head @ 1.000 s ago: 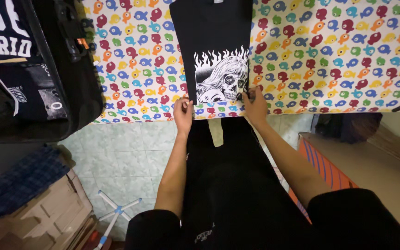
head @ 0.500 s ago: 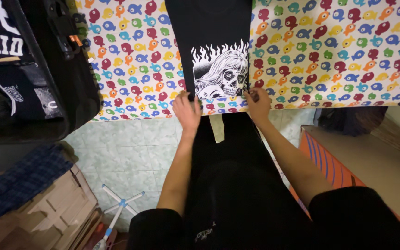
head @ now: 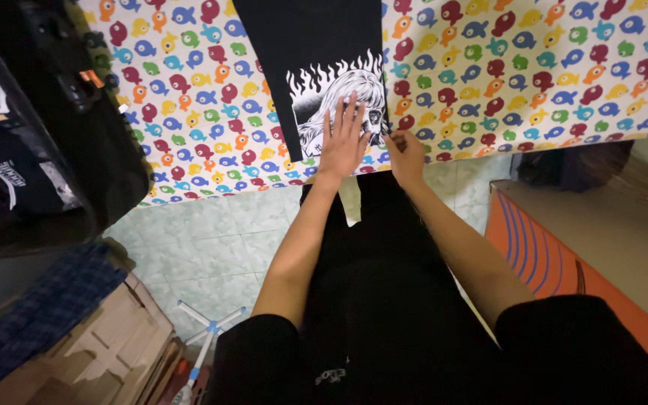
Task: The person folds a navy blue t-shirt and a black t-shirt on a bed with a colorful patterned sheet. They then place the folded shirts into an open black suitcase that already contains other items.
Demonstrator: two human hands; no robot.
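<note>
Black cotton t-shirt (head: pixel 316 45) with a white skull-and-flames print lies at top centre on the fish-patterned tabletop (head: pixel 534 75). Left hand (head: pixel 343 139) presses flat on the print, grip open. Right hand (head: pixel 405 154) pinches the shirt's lower edge.

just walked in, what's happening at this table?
A person is working a black T-shirt with a white skull-and-flames print, laid on a fish-patterned cloth. The left hand lies flat, fingers spread, on the print. The right hand pinches the shirt's lower right edge. An open black suitcase holding dark clothes sits at the left.
</note>
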